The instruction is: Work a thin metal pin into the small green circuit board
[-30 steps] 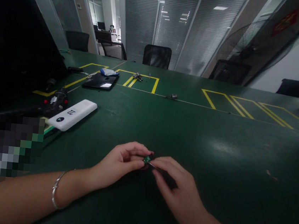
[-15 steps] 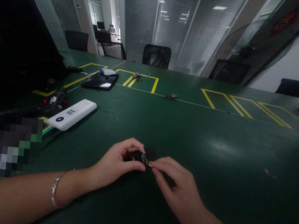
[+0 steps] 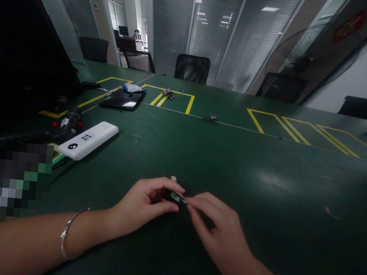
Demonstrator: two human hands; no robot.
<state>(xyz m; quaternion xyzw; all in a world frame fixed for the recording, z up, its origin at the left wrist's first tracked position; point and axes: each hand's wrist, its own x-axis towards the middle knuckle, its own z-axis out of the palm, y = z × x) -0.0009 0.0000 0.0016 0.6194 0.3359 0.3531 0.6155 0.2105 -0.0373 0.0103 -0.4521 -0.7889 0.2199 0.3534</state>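
Observation:
Between the thumb and fingers of my left hand (image 3: pixel 150 199) is a small black part with a green circuit board (image 3: pixel 175 196) on its right side. My left hand is closed around it, just above the table. My right hand (image 3: pixel 215 222) pinches a thin silvery piece (image 3: pixel 184 201) between thumb and forefinger. The tip of that piece meets the right end of the circuit board. What kind of piece it is, I cannot make out. My left fingers hide part of the black body.
On the green table (image 3: pixel 181 155), a white power bank (image 3: pixel 89 140) marked 22 lies at left beside a black device with red knobs (image 3: pixel 70 121). Farther back are a black tablet (image 3: pixel 122 99), a blue-and-white packet (image 3: pixel 133 88) and small metal parts (image 3: pixel 168 94). Another metal part (image 3: pixel 211 117) lies mid-table.
My left fingers have shifted and turned the black part, so more of the green board's face shows. My right hand has barely moved and keeps its pinch.

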